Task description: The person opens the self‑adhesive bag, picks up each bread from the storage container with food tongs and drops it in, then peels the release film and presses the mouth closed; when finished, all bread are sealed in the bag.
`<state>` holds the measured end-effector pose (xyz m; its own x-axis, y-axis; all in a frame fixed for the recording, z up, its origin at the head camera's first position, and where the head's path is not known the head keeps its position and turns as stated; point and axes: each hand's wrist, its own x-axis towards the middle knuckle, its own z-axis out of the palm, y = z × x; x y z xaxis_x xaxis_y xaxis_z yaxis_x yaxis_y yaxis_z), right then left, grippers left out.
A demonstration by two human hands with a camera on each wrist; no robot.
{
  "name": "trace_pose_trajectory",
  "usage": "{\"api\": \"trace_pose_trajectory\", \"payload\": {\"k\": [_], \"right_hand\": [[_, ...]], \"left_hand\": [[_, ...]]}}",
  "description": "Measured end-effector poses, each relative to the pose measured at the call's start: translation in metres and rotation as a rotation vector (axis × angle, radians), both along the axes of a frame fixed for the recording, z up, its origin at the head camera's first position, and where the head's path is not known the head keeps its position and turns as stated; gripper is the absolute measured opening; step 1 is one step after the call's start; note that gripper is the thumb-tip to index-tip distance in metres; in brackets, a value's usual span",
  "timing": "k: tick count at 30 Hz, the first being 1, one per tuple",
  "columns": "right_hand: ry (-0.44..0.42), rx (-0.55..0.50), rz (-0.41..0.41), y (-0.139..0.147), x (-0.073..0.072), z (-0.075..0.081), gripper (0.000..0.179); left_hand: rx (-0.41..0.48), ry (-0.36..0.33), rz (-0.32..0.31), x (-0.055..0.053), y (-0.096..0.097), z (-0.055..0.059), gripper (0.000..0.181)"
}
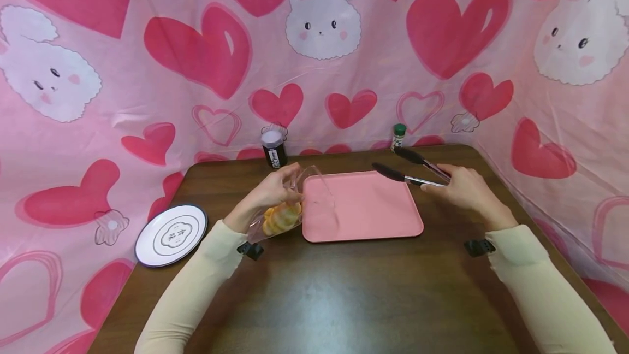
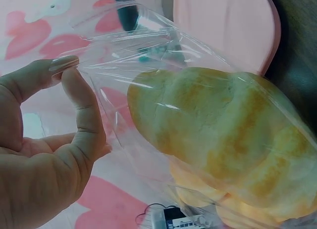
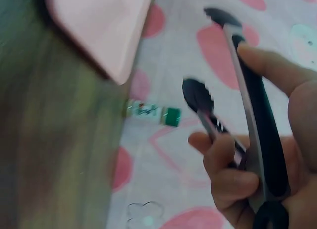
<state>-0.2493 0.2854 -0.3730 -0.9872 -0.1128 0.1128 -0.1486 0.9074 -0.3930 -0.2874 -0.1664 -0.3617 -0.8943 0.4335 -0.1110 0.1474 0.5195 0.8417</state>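
Between thumb and forefinger my left hand point(image 1: 276, 187) pinches the edge of a clear plastic bag point(image 2: 119, 46). Inside the bag are golden-yellow bread rolls point(image 2: 223, 125), seen in the head view as a bread cluster point(image 1: 282, 218) at the left of the pink tray. My right hand point(image 1: 464, 189) grips a pair of tongs point(image 3: 257, 120) with metal arms and black tips. The tongs' tips stand apart with nothing between them, near the far right corner of the pink tray point(image 1: 366, 206).
A white plate point(image 1: 172, 235) with a dark rim lies at the table's left edge. A dark jar point(image 1: 274, 152) with a pale lid stands at the back, and a green-capped shaker bottle point(image 1: 398, 136) at the back right. Patterned pink cloth point(image 1: 314, 81) rises behind the wooden table point(image 1: 334, 294).
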Motion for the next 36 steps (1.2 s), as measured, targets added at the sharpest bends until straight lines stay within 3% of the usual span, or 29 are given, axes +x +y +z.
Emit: {"api": "trace_pose_trajectory", "payload": {"k": [8, 13, 19, 23, 28, 36], "right_hand": [[-0.120, 0.057, -0.136, 0.021, -0.009, -0.017, 0.100], [-0.225, 0.071, -0.175, 0.030, -0.012, -0.025, 0.105], [-0.257, 0.093, -0.179, 0.038, -0.014, -0.037, 0.096], [-0.287, 0.109, -0.166, 0.042, -0.014, -0.046, 0.092], [-0.290, 0.119, -0.177, 0.043, -0.013, -0.050, 0.085], [-0.356, 0.158, -0.189, 0.046, -0.012, -0.051, 0.086]], "left_hand": [[-0.037, 0.071, -0.005, 0.003, -0.005, 0.004, 0.087], [-0.029, 0.068, 0.000, 0.005, -0.009, 0.004, 0.088], [-0.058, 0.119, 0.028, 0.007, -0.014, 0.003, 0.089], [-0.038, 0.099, 0.045, 0.010, -0.018, 0.005, 0.089], [0.013, 0.103, 0.082, 0.013, -0.024, 0.011, 0.091], [0.006, 0.128, 0.155, 0.015, -0.035, 0.023, 0.091]]}}
